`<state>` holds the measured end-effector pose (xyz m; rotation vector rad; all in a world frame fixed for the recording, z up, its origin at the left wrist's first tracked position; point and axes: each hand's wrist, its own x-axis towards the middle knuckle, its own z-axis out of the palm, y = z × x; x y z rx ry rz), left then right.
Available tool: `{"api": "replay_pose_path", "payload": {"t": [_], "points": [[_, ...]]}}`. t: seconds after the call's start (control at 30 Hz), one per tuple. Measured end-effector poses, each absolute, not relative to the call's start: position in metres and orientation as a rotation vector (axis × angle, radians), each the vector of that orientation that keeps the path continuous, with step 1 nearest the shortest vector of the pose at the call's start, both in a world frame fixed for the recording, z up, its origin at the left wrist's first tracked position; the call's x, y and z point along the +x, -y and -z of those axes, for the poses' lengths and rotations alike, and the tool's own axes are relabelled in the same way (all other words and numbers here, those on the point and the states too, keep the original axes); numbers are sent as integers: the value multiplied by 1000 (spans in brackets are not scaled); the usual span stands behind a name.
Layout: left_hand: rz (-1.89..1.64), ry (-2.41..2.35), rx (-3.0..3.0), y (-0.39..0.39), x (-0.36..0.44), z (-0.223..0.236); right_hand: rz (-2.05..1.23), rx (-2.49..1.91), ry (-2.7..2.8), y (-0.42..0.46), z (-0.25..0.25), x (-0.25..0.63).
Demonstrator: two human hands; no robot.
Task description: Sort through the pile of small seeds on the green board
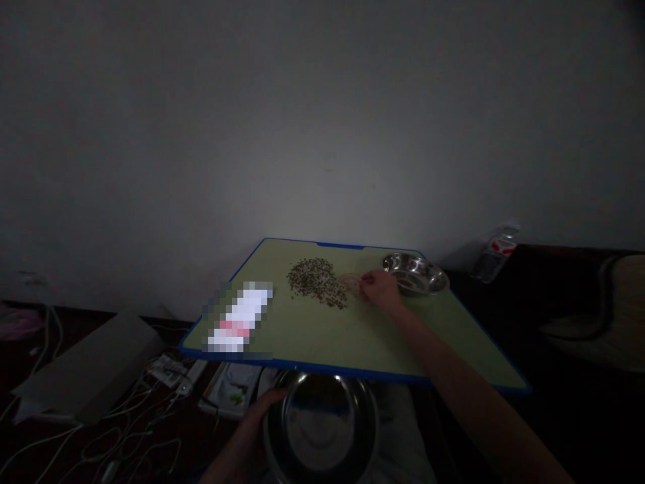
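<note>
A loose pile of small dark seed-like bits (315, 279) is spread on the pale green board (322, 336), which has a blue edge. Just right of the pile, my right hand (381, 289) is closed at the fingertips beside a thin, pale, curved thing (350, 282), too dim to name. What the fingers pinch, if anything, I cannot make out. Below the board's near edge, my left hand (265, 410) is wrapped round the left side of a large steel bowl (322, 420). A smaller steel bowl (418, 275) stands on the board behind my right hand.
A bright blurred-out panel (239, 319) lies at the board's left. A clear bottle (498, 252) with a red and white label leans at the right. Tangled cables (136, 430), a grey box (95, 363) and a white tray (232, 390) are low on the left. A wall stands behind.
</note>
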<state>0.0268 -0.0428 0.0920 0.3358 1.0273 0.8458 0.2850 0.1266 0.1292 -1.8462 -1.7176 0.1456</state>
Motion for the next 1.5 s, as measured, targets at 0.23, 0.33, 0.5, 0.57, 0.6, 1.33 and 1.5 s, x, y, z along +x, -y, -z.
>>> {"api": "replay_pose_path", "payload": {"t": [0.23,0.33,0.5,0.57,0.6,1.33,1.5], "points": [[-836,-1062,342,42,26,-91,-855,-1637,1332,-126,-122,271],[-835,-1028,317,41,25,-87,-991,-1569,1237,-122,-126,267],[-813,-1014,347,41,22,-84,-1091,-1481,1154,-117,-132,265],[-840,-1037,368,42,22,-86,-1096,-1475,1156,-116,-132,265],[-852,-1041,370,42,23,-87,-1094,-1474,1162,-116,-132,266],[-837,-1053,348,42,23,-91,-668,-1446,1697,-118,-129,270],[-827,-1032,359,42,23,-91,-658,-1460,1798,-117,-126,267]]}}
